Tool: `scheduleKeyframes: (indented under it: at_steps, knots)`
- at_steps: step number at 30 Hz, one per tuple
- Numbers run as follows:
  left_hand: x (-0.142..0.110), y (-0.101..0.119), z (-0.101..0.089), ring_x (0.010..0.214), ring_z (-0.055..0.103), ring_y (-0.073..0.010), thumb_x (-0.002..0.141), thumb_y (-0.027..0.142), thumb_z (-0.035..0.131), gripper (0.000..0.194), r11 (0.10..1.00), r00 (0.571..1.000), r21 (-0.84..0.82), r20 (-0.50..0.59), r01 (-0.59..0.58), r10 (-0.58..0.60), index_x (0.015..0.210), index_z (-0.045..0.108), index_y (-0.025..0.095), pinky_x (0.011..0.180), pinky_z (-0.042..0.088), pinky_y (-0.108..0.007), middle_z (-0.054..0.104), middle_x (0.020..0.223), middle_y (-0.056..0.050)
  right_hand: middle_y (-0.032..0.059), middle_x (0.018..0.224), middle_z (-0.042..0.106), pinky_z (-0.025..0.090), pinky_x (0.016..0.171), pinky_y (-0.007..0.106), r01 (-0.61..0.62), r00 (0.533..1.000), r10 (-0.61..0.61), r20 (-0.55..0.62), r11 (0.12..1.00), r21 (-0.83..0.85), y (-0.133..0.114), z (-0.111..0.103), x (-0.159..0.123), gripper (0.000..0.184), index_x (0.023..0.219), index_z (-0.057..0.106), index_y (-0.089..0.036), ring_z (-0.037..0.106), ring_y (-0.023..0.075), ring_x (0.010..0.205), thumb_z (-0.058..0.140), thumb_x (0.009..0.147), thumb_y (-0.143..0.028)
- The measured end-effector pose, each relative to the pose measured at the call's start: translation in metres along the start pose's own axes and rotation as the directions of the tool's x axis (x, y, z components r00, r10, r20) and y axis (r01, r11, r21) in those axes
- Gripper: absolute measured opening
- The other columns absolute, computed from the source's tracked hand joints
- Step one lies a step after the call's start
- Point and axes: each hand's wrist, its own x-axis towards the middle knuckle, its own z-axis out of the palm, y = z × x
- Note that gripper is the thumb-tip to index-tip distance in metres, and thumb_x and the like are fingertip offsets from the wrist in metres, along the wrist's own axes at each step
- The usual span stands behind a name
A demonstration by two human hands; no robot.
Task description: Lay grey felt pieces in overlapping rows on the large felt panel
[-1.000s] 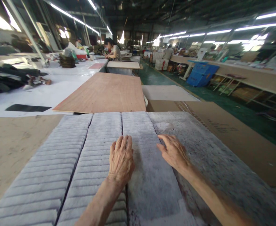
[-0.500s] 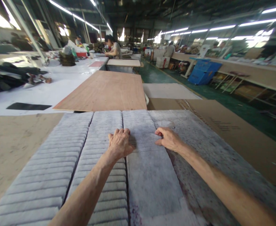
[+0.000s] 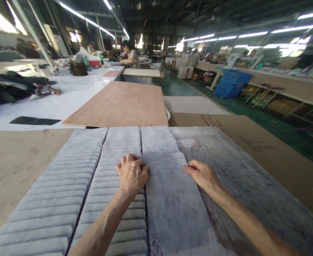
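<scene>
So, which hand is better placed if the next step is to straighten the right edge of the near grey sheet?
Probably the right hand: it is at the right edge of the grey sheet, while the left hand is across at the sheet's left side.

Illegible printing (image 3: 257,143) on the cardboard (image 3: 284,164)

Two hands (image 3: 133,173), three rows of overlapping grey pieces (image 3: 172,195)

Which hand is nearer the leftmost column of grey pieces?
The left hand. It is at the right edge of the middle column, one over from the leftmost column; the right hand is farther, at the right column's right edge.
</scene>
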Motion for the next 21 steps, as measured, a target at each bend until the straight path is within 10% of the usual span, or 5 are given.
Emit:
scheduleKeyframes:
  at_steps: [15,21]
  knots:
    - [0.004,0.004,0.005,0.095,0.043,-0.0249,0.067,0.026,0.053,0.013,1.000,1.000,-0.013,-0.002,0.017,-0.017,0.058,0.062,0.021,0.076,0.031,-0.042,0.055,0.097,-0.004,-0.0039,0.048,0.050,0.029,0.046,0.022,0.005,1.000,-0.006,-0.021,0.998,-0.055,-0.004,0.004,-0.001,0.018,0.057,0.056,-0.021,0.049,0.0121,0.050,0.055,0.068,-0.035]
    - [-0.013,0.000,0.004,0.096,0.044,-0.0239,0.073,0.027,0.052,0.023,0.997,0.982,0.032,-0.169,-0.075,0.080,0.095,0.054,0.021,0.079,0.031,-0.041,0.053,0.105,-0.006,0.0087,0.089,0.062,0.036,0.064,0.030,0.101,0.962,-0.157,-0.224,0.965,-0.243,-0.011,0.007,-0.018,0.017,0.087,0.059,-0.019,0.054,0.0242,0.085,0.056,0.073,-0.028]
